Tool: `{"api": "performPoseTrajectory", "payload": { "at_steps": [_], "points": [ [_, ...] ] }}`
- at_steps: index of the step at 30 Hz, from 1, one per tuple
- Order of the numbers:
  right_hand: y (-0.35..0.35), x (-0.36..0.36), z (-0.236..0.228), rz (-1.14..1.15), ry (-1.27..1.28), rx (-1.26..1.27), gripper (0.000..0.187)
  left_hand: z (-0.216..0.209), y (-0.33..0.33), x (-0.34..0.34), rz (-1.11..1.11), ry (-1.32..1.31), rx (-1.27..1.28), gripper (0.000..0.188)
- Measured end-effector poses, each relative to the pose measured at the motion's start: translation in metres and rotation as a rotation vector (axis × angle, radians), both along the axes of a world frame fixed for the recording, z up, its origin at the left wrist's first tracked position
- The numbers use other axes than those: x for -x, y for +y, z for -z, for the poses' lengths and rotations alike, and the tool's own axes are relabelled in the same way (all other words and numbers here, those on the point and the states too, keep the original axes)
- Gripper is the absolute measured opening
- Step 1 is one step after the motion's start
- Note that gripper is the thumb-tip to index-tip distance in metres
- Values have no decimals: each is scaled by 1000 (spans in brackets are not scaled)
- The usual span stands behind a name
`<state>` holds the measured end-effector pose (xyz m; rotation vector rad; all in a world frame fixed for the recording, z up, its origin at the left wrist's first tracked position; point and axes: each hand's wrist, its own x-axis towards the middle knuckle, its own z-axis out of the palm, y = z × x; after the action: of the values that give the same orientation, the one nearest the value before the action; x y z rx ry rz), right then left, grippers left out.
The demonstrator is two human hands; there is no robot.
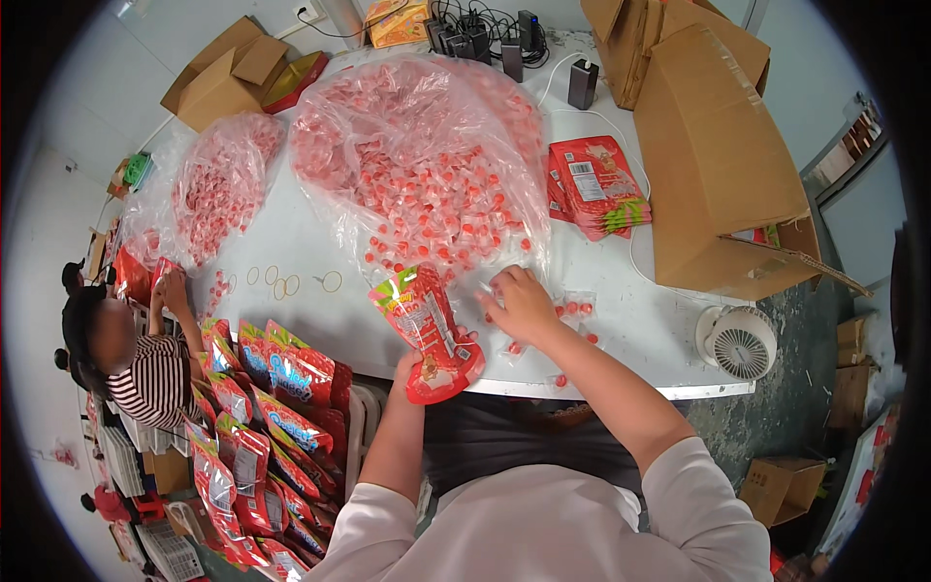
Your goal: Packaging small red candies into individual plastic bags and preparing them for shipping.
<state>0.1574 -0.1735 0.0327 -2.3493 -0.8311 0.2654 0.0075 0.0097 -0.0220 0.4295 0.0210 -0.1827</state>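
My left hand [415, 363] is closed around the lower part of a red stand-up pouch [423, 325] with a green top band. The pouch is tilted above the near edge of the table, its printed face toward me. At the near right of a big heap of individually wrapped red candies [436, 199], my right hand [524, 308] has its fingers curled together over clear wrappers. What they hold, if anything, is hidden. Several loose wrapped candies [572, 308] lie beside that hand. The heap spills out of a large clear plastic bag [330, 126].
Flat red pouches [593, 179] are stacked right of the heap, beside a large cardboard box [718, 165]. A small white fan [742, 342] is at the right table edge. Filled pouches [281, 388] crowd a crate at left, near a co-worker in stripes [150, 388]. Rubber bands [332, 281] lie on the table.
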Motion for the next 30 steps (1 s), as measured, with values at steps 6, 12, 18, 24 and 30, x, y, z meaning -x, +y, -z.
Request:
{"api": "performPoseTrajectory", "payload": {
  "at_steps": [6,12,18,24,30],
  "points": [
    [18,-39,38,210,-230,-233,50,2,-2,-4,13,-26,6,77],
    [33,-47,18,278,-74,-27,52,-2,-2,1,11,0,27,76],
    [37,-45,31,169,-110,-101,43,-9,-4,-1,25,-9,25,76],
    [28,-38,34,154,-99,-37,35,-3,-2,-3,31,-31,18,76],
    [18,-20,26,183,-143,32,29,3,-1,-1,24,-34,33,77]
  ]
}}
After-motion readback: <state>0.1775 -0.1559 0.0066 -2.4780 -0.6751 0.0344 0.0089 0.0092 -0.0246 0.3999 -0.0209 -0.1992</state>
